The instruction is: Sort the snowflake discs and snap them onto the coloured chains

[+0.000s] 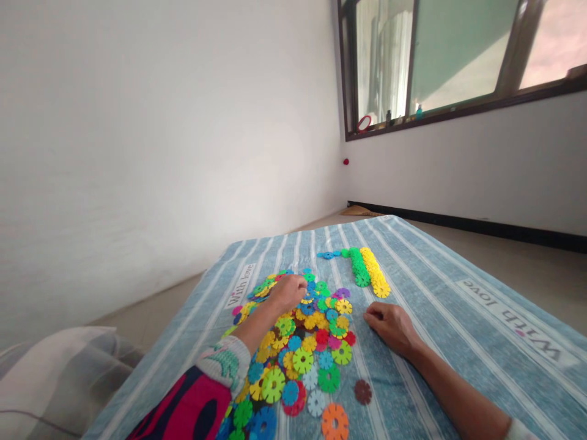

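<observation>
A heap of notched plastic discs (pixel 302 360) in many colours lies spread over the table. My left hand (pixel 290 292) is over the far part of this heap, its fingers curled and closed; whatever they may hold is hidden. To the right of the heap, my right hand (pixel 393 324) rests on the cloth in a loose fist, with no disc showing in it. Beyond it lie a row of overlapping green discs (pixel 359 267) and, beside that, a row of overlapping yellow discs (pixel 375 272). A few blue discs (pixel 328 255) lie left of the green row.
A blue striped cloth (pixel 440 293) covers the table. One brown disc (pixel 363 392) and an orange disc (pixel 335 421) lie at the heap's near right side. A white wall (pixel 160 134) stands behind, with a window (pixel 458 55) at the upper right. Grey-white fabric (pixel 64 373) is at lower left.
</observation>
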`<state>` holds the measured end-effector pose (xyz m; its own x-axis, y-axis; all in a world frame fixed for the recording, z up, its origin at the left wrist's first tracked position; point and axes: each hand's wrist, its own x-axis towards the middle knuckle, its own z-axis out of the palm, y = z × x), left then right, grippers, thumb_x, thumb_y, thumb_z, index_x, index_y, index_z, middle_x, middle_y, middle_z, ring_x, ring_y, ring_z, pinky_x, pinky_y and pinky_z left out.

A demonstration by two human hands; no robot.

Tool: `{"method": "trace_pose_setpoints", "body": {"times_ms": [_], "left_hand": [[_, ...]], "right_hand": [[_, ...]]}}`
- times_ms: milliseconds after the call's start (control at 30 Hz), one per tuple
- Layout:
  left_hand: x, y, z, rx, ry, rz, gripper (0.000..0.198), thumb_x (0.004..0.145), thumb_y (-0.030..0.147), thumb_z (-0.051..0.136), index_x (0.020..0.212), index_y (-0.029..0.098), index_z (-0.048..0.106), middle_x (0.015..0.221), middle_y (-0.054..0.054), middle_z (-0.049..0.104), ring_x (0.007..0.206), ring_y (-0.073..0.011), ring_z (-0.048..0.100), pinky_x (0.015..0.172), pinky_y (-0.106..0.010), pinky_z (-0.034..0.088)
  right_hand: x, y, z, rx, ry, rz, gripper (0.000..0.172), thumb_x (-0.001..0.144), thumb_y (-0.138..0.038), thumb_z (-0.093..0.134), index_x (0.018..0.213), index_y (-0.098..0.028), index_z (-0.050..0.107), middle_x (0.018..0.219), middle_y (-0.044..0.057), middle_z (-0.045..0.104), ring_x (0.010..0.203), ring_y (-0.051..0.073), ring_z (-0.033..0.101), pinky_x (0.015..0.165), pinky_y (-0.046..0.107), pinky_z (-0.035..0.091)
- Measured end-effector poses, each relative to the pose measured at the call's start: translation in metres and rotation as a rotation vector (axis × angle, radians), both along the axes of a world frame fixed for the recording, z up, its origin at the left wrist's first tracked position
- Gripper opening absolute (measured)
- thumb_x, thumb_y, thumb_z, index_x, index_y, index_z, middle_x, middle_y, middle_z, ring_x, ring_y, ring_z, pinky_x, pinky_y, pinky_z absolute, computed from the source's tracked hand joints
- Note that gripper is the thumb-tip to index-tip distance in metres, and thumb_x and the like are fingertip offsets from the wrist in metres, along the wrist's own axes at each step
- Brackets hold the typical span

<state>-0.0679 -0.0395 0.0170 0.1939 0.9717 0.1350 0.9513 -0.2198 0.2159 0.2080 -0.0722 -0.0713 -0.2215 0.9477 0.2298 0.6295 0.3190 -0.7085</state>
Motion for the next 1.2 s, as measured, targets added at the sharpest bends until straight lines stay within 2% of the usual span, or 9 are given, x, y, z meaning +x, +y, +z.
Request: {"method": "trace_pose_setpoints", "body": {"times_ms": [233, 467, 633, 833, 1000, 1067, 1133, 1200], "left_hand": [[0.002, 0.012, -0.004, 0.003, -0.028, 0.01, 0.02, 0.07, 0.012, 0.047, 0.051, 0.017, 0.051, 0.053, 0.003, 0.04, 0.058, -0.0107, 0.044, 0.056, -0.022, 0.027], [0.012, 0.016, -0.013, 0.009, -0.03, 0.035, 0.019, 0.071, 0.013, 0.049, 0.057, 0.017, 0.06, 0.059, 0.002, 0.053, 0.063, -0.0114, 0.05, 0.06, -0.022, 0.033], [0.012, 0.016, -0.01, 0.012, -0.014, 0.049, 0.022, 0.074, 0.014, 0.048, 0.058, 0.018, 0.063, 0.061, 0.002, 0.057, 0.068, -0.0127, 0.056, 0.065, -0.022, 0.036], [0.012, 0.025, -0.006, 0.002, 0.026, 0.09, 0.021, 0.076, 0.014, 0.05, 0.063, 0.018, 0.066, 0.064, 0.001, 0.062, 0.073, -0.0141, 0.06, 0.066, -0.022, 0.037], [0.014, 0.064, -0.006, -0.013, 0.076, 0.149, 0.018, 0.084, 0.017, 0.053, 0.072, 0.017, 0.067, 0.076, -0.002, 0.067, 0.083, -0.0169, 0.063, 0.074, -0.027, 0.044], [0.014, 0.088, -0.009, -0.02, 0.089, 0.181, 0.015, 0.088, 0.025, 0.056, 0.085, 0.016, 0.067, 0.088, -0.004, 0.068, 0.089, -0.018, 0.063, 0.08, -0.032, 0.048], [0.015, 0.111, -0.014, -0.02, 0.094, 0.198, 0.025, 0.089, 0.035, 0.058, 0.104, 0.016, 0.063, 0.105, -0.006, 0.065, 0.096, -0.0191, 0.062, 0.084, -0.039, 0.051], [0.017, 0.132, -0.021, -0.016, 0.091, 0.189, 0.033, 0.089, 0.037, 0.058, 0.116, 0.017, 0.059, 0.118, -0.008, 0.061, 0.103, -0.0207, 0.061, 0.087, -0.043, 0.052]], "right_hand": [[-0.001, -0.001, 0.003, 0.001, 0.01, -0.009, 0.026, 0.081, -0.033, 0.048, 0.07, -0.019, 0.067, 0.064, 0.0, 0.063, 0.066, 0.016, 0.062, 0.062, 0.025, 0.037], [-0.001, -0.001, 0.003, -0.007, -0.004, -0.018, 0.025, 0.081, -0.032, 0.049, 0.069, -0.018, 0.067, 0.063, 0.0, 0.063, 0.065, 0.016, 0.061, 0.062, 0.025, 0.037], [-0.001, -0.003, 0.007, -0.002, -0.008, -0.02, 0.025, 0.081, -0.031, 0.049, 0.069, -0.018, 0.067, 0.063, 0.0, 0.063, 0.065, 0.016, 0.061, 0.061, 0.025, 0.036], [-0.002, -0.001, 0.003, -0.006, -0.017, -0.017, 0.026, 0.081, -0.031, 0.049, 0.071, -0.018, 0.068, 0.064, 0.001, 0.065, 0.065, 0.016, 0.06, 0.062, 0.025, 0.037], [-0.004, -0.002, 0.001, -0.01, -0.009, -0.023, 0.027, 0.083, -0.032, 0.048, 0.069, -0.018, 0.067, 0.064, 0.001, 0.065, 0.065, 0.016, 0.06, 0.062, 0.024, 0.037], [-0.004, -0.003, 0.001, -0.016, -0.004, -0.026, 0.026, 0.082, -0.032, 0.048, 0.069, -0.018, 0.066, 0.064, 0.0, 0.064, 0.064, 0.015, 0.059, 0.061, 0.024, 0.037], [-0.005, -0.003, 0.001, -0.022, -0.001, -0.026, 0.025, 0.082, -0.031, 0.049, 0.068, -0.018, 0.065, 0.063, 0.0, 0.063, 0.062, 0.015, 0.059, 0.06, 0.024, 0.036], [-0.006, -0.003, 0.0, -0.025, 0.002, -0.027, 0.025, 0.082, -0.031, 0.049, 0.066, -0.019, 0.064, 0.062, -0.001, 0.062, 0.061, 0.014, 0.058, 0.06, 0.024, 0.035]]}}
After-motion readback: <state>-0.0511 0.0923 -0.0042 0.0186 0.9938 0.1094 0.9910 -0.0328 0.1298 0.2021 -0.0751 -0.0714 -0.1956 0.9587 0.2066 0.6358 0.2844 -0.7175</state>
